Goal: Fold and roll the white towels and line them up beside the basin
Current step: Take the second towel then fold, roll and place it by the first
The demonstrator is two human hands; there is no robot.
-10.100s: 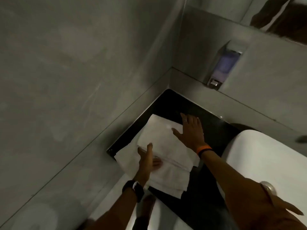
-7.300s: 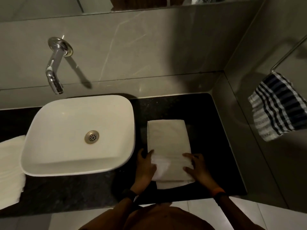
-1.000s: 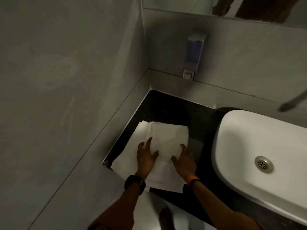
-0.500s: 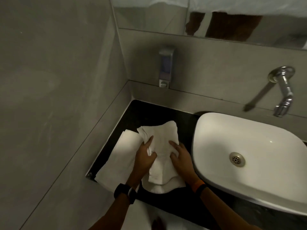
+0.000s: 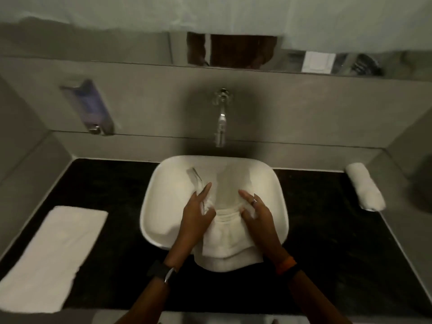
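I hold a limp white towel (image 5: 225, 249) over the white basin (image 5: 163, 190), one hand on each side. My left hand (image 5: 195, 216) grips its left edge and my right hand (image 5: 257, 213) grips its right edge; the towel's lower end hangs past the basin's front rim. A flat stack of white towels (image 5: 50, 256) lies on the black counter (image 5: 327, 242) at the left. One rolled white towel (image 5: 364, 189) rests at the counter's far right, against the wall.
A chrome tap (image 5: 221, 118) juts from the back wall above the basin. A soap dispenser (image 5: 90, 106) is fixed to the wall at the left. Grey walls close the counter on both sides, and a mirror strip (image 5: 233, 52) runs above.
Both hands lifted the top towel off the left stack and carried it right, so it is now over the basin. The view swung from the left corner to the basin's centre.
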